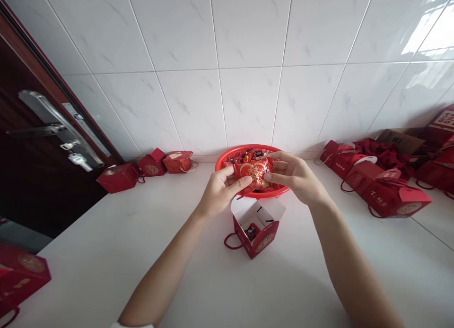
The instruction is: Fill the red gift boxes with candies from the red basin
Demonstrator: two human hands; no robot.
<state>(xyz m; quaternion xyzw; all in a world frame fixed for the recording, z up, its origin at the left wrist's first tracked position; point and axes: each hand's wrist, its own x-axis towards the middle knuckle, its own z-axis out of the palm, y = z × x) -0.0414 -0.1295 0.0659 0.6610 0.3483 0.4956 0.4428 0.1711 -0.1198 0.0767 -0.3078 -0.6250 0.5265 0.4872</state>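
Observation:
Both hands grip one red packet (256,173) with gold print, held over the front of the basket. My left hand (223,188) pinches its left side, thumb on the face. On its right side, my right hand (296,176) pinches it between thumb and fingers. Behind the packet is a red plastic basket (222,158) filled with wrapped sweets (244,155), partly hidden by my hands. Just below my hands stands an open red gift box (260,238) with a white inside and a red cord handle. A few small dark-and-red wrapped pieces (251,231) lie in it.
Several closed red boxes (152,162) stand along the wall at the left. Another red box (24,280) is at the near left edge. More red boxes (386,188) and a brown carton (400,141) crowd the right. A dark door (28,176) with keys borders the left.

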